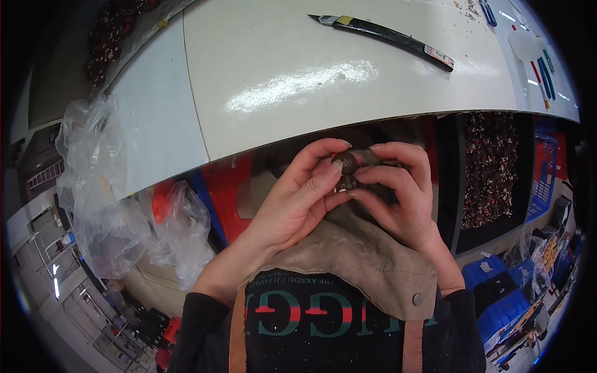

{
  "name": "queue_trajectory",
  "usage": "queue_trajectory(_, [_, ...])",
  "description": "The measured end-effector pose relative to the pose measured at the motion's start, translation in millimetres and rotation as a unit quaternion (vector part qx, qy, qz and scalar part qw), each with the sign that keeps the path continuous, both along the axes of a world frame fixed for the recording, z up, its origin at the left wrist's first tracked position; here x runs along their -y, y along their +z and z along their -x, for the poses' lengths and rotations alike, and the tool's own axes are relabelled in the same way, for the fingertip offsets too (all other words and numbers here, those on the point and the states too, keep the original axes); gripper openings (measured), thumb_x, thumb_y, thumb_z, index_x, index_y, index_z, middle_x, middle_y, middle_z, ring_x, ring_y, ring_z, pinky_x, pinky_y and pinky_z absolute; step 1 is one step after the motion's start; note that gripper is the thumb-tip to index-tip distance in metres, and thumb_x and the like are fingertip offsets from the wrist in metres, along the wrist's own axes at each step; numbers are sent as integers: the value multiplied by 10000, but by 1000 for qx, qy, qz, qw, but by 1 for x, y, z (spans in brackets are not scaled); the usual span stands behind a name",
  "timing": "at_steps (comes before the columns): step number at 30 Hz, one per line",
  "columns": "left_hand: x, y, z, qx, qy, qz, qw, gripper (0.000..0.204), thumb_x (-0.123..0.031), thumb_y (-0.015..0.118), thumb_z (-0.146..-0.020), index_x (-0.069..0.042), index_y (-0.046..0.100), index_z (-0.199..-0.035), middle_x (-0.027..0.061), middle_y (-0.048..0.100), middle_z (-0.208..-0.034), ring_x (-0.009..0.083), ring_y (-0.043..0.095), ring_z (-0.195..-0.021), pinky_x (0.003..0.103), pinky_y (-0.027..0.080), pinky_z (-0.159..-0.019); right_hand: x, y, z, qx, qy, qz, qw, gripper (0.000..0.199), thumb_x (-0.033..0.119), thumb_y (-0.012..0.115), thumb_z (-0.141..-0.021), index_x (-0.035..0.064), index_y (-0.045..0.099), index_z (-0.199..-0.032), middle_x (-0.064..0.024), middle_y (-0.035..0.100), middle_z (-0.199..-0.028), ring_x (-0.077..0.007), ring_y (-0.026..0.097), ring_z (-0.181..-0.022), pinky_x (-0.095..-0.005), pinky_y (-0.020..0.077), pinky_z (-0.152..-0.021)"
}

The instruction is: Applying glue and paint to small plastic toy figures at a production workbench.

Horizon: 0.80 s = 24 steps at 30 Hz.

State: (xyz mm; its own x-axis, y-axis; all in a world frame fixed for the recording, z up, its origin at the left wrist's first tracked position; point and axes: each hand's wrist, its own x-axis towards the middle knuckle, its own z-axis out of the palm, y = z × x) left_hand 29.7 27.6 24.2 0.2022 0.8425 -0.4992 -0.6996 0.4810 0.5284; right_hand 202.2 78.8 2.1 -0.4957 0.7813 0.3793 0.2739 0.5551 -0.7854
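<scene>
Both hands hold a small dark brown moulded piece just off the table's near edge, above my apron. It looks like rounded lumps joined together, with a bit of red at its upper left and a pale spot at the bottom. My left hand grips it between thumb and fingers from the left. From the right, the thumb and fingertips of my right hand close on the same piece. The fingers cover part of it, so its exact kind cannot be made out. A brown apron spreads below the hands.
On the white table lies a black craft knife. At the right, a black tray holds many dark pieces with red and pale bits. Clear plastic bags hang at the left edge. Pens and pliers lie far right.
</scene>
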Motion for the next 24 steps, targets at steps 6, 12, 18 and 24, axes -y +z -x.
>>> queue_trajectory(6, [-3, -2, 1, 29, 8, -2, 1000, 329, -166, 448, -961, -92, 411, -1280, 97, 504, -1229, 172, 492, -1135, 308, 425, -943, -1, -3, 2, -12, -2, 15, 1000, 322, 56, 788, -630, 85, 605, -894, -102, 486, -1097, -235, 509, -984, -302, 460, -763])
queue_trajectory(12, [-4, -5, 1, 57, 4, -2, 998, 324, -166, 442, -963, -87, 428, -1278, 109, 497, -1240, 176, 486, -1139, 304, 422, -944, -4, -3, 0, -20, 7, 18, 1000, 381, 107, 806, -621, 87, 589, -934, -106, 475, -1118, -242, 510, -994, -308, 462, -777])
queue_trajectory(18, [-3, -2, -3, 54, 8, -6, 999, 317, -157, 442, -962, -87, 433, -1271, 98, 480, -1272, 168, 484, -1143, 298, 419, -951, -6, -2, -3, -15, 16, 13, 1000, 418, 121, 811, -624, 95, 572, -965, -107, 471, -1120, -244, 505, -1009, -313, 459, -785])
queue_trajectory(24, [-4, -1, -7, 15, 8, -54, 998, 304, -127, 453, -953, -97, 442, -1255, 96, 450, -1305, 182, 467, -1168, 315, 411, -960, -3, -5, -4, -28, 10, 11, 1000, 385, 81, 805, -624, 96, 575, -932, -108, 474, -1121, -241, 504, -1003, -309, 459, -782])
